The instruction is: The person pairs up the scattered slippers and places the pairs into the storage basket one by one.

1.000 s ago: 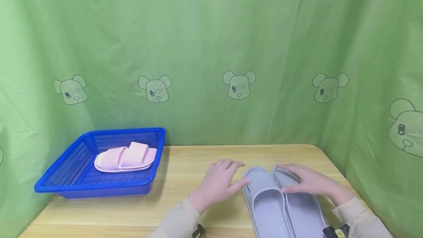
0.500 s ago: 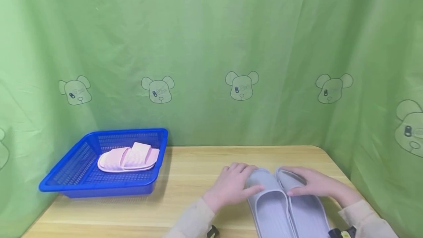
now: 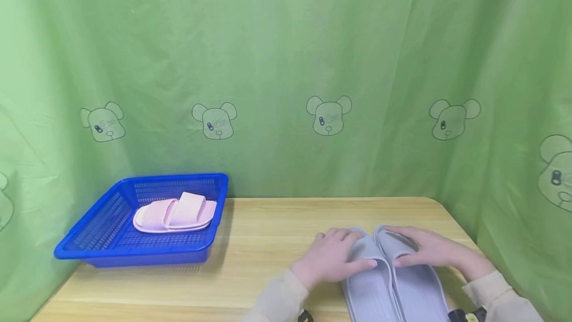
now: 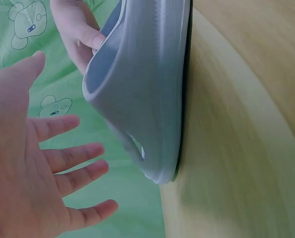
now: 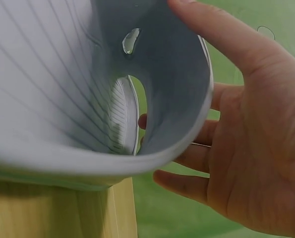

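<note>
A pair of grey slippers lies side by side on the table, toes toward the curtain. My left hand point(image 3: 328, 257) is over the outer side of the left slipper point(image 3: 371, 292). In the left wrist view, that hand point(image 4: 23, 158) shows spread fingers, beside the slipper's upper point(image 4: 142, 94). On the right slipper point(image 3: 420, 289), my right hand point(image 3: 431, 250) holds the upper near the toe. The right wrist view has its thumb point(image 5: 211, 25) over the edge of the upper point(image 5: 182, 94), with the other fingers behind it.
At the table's left stands a blue plastic basket point(image 3: 145, 251) with a pair of pink slippers point(image 3: 178, 215) in it. A green curtain point(image 3: 268, 63) hangs behind and along both sides of the wooden table point(image 3: 268, 212).
My left hand has moved right, from beside the left grey slipper to over its outer side. The right hand stays at the right slipper. The head view has shifted slightly.
</note>
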Demonstrator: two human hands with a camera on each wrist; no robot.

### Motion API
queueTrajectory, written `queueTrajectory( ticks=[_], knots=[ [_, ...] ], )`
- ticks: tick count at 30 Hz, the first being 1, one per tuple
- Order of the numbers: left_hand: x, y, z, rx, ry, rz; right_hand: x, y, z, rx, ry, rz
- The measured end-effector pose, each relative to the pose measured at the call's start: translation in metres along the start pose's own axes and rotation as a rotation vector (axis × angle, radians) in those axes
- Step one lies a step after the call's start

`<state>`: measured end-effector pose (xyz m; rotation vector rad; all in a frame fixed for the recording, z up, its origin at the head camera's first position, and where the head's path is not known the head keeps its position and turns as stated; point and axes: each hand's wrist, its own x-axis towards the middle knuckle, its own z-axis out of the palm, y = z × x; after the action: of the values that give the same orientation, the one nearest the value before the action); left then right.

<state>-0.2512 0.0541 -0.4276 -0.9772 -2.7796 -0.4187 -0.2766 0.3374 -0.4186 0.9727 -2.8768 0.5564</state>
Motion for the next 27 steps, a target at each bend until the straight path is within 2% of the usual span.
queueTrajectory(
  ticks=[11, 19, 27],
  knots=[
    [0.0035, 0.0012, 0.0074, -0.006, -0.042, -0.003, -0.0005, 0.0007, -0.0043, -0.016, -0.017, -0.002],
    [0.0052, -0.0013, 0.0098, 0.015, -0.108, -0.018, 0.0009, -0.0003, -0.0061, -0.023, -0.009, -0.008],
    [0.0046, -0.0039, 0.0097, -0.009, -0.127, -0.027, 0.0009, -0.0007, -0.0045, -0.024, -0.006, -0.001]
  ],
)
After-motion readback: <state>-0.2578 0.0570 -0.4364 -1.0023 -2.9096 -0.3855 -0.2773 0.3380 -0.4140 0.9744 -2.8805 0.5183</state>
